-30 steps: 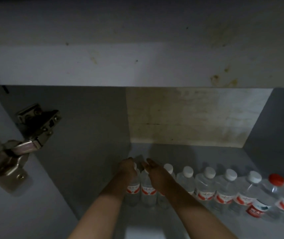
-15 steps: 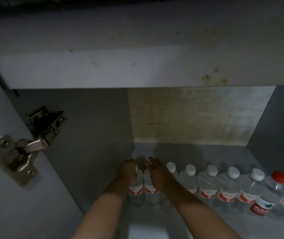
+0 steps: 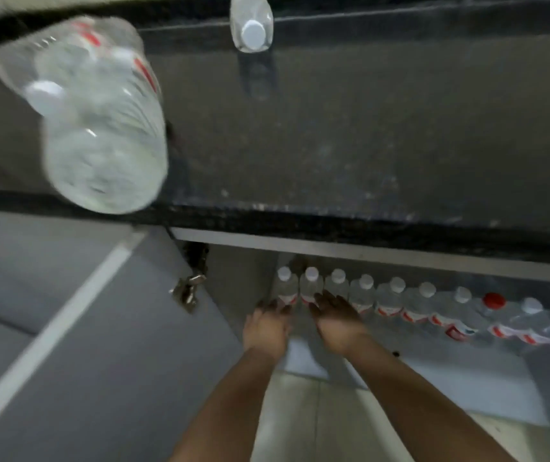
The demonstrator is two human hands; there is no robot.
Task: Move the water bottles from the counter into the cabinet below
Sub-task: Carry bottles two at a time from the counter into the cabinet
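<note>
I see both hands empty, fingers loosely spread. Left hand (image 3: 267, 328) and right hand (image 3: 337, 323) hover just short of the bottle row (image 3: 400, 301) in the cabinet (image 3: 367, 253). Row stands upright, caps up, and runs rightward from my fingertips. Labels are red and white, text unreadable. One cap is red (image 3: 494, 300). Above the hands, two bottles on the counter (image 3: 367, 128): a blurred one (image 3: 96, 115) and a far one (image 3: 251, 23).

Bottles (image 3: 337, 286) — ten shelved, two above
</note>
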